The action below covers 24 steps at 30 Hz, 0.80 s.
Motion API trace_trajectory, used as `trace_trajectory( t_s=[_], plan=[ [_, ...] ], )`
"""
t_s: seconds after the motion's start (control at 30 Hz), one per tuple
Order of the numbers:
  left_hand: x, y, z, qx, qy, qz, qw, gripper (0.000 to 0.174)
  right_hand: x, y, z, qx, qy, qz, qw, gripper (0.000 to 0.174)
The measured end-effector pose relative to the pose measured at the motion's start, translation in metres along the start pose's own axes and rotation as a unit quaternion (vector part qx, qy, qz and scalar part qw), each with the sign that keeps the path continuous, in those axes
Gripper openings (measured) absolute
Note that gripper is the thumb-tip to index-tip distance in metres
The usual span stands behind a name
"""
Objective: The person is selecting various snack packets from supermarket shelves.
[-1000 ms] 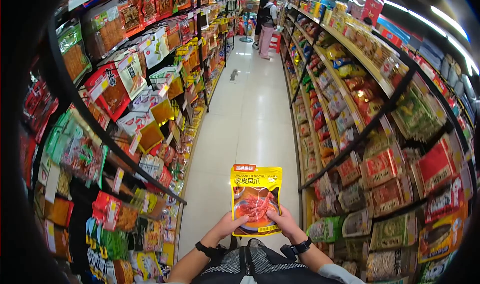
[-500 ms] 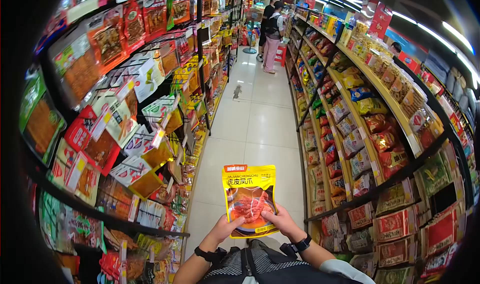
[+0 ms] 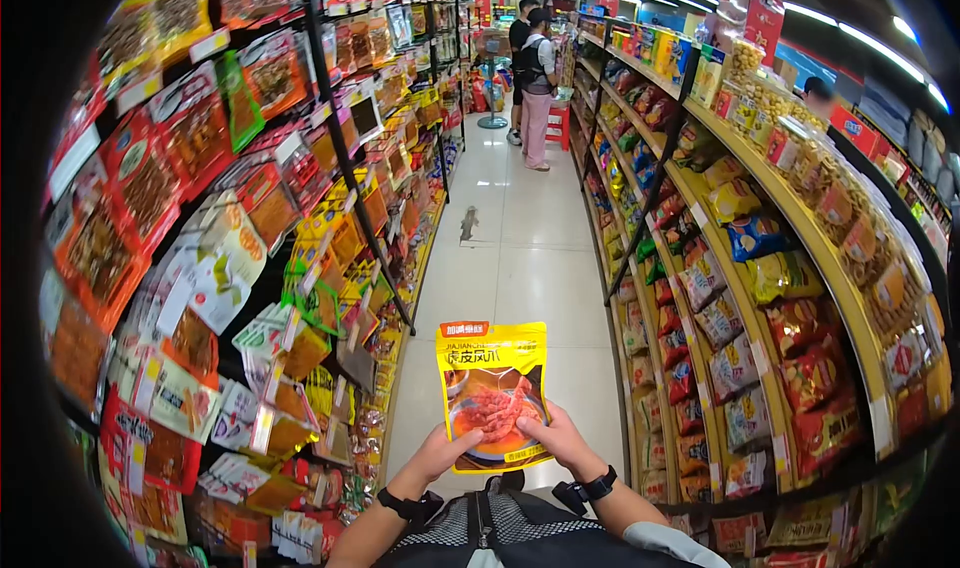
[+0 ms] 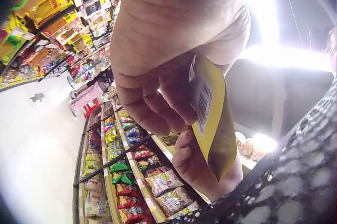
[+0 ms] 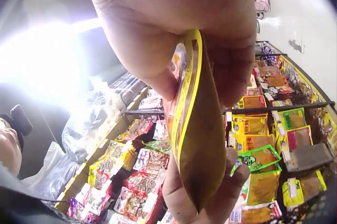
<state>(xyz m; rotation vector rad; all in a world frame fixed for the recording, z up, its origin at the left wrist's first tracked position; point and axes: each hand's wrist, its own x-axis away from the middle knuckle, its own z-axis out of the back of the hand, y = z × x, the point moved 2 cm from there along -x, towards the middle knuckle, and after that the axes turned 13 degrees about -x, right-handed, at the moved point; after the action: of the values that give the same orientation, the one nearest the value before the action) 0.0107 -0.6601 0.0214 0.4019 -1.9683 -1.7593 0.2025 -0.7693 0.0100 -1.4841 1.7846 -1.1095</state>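
Note:
A yellow food packet (image 3: 494, 398) with a red label and a picture of reddish food is held upright before the body in the head view. The left hand (image 3: 438, 454) pinches its lower left edge, thumb on the front, and the right hand (image 3: 562, 440) grips the lower right edge the same way. In the left wrist view the left hand (image 4: 174, 40) has its fingers curled behind the packet (image 4: 213, 119). The right wrist view shows the packet's edge (image 5: 197, 124) between the thumb and fingers of the right hand (image 5: 174, 29).
Packed snack racks (image 3: 215, 298) line the left side; shelves (image 3: 745, 268) of bagged snacks run along the right. Between them a pale tiled floor (image 3: 510, 288) with a dark mark (image 3: 468, 224) leads away. Two people (image 3: 537, 83) stand at the far end near a red stool (image 3: 556, 126).
The view has moved forward along the aisle and the shelves have shifted past. Both hands still hold the packet, which now sits slightly further left in the head view.

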Motion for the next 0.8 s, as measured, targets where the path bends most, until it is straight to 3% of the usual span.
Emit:
trace_trajectory(
  t_s=[0.43, 0.57, 0.8],
  plan=[
    [-0.249, 0.019, 0.063, 0.041, -0.056, 0.028, 0.997, 0.046, -0.195, -0.065, 0.106, 0.012, 0.078, -0.001, 0.997, 0.049],
    [-0.349, 0.022, 0.103, 0.051, -0.101, 0.015, 0.994, 0.045, -0.284, -0.085, 0.144, 0.021, 0.098, 0.006, 0.995, 0.047],
    [-0.515, 0.069, 0.209, 0.068, -0.066, -0.045, 0.994, 0.044, -0.481, -0.163, 0.142, 0.047, 0.078, 0.021, 0.996, 0.043]
  ],
)
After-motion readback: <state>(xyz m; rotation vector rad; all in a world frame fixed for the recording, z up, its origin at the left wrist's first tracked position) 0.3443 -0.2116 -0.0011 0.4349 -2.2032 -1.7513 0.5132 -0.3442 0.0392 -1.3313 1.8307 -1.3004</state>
